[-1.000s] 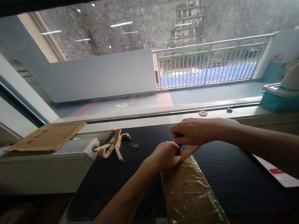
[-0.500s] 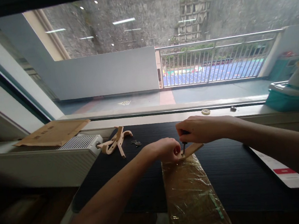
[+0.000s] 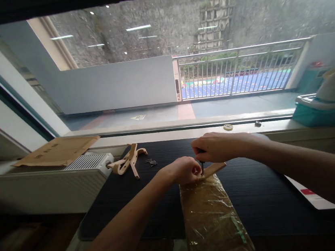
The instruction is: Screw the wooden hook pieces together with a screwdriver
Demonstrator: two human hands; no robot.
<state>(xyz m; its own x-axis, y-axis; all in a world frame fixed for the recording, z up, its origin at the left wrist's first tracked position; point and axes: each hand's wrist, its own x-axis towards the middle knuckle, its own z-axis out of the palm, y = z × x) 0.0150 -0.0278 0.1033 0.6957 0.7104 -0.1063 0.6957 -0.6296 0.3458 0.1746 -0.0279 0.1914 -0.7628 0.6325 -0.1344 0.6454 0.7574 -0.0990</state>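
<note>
- Sitting at the far end of the film-wrapped package [image 3: 214,217], the wooden piece [image 3: 217,168] projects past that package's right edge; the package seems to serve as a raised support over the desk [image 3: 252,196].
- Left hand [image 3: 185,170], at the package's far left corner: fingers clamped on the wooden piece, presumably to stop it turning.
- Right hand [image 3: 211,147], above the package's far end: fingers closed around the dark handle of a screwdriver-like tool [image 3: 202,166], near upright, tip down at the wooden piece, apparently for a straight line of force.
- Screws [image 3: 151,162], beyond and left of the package: loose cluster, probably placed within reach.
- Wooden parts [image 3: 131,162], farther left of the package: grouped together, apparently outside the working spot.
- Flat white item [image 3: 321,201], right of the package: partly hidden by the right forearm; identity undetermined.
</note>
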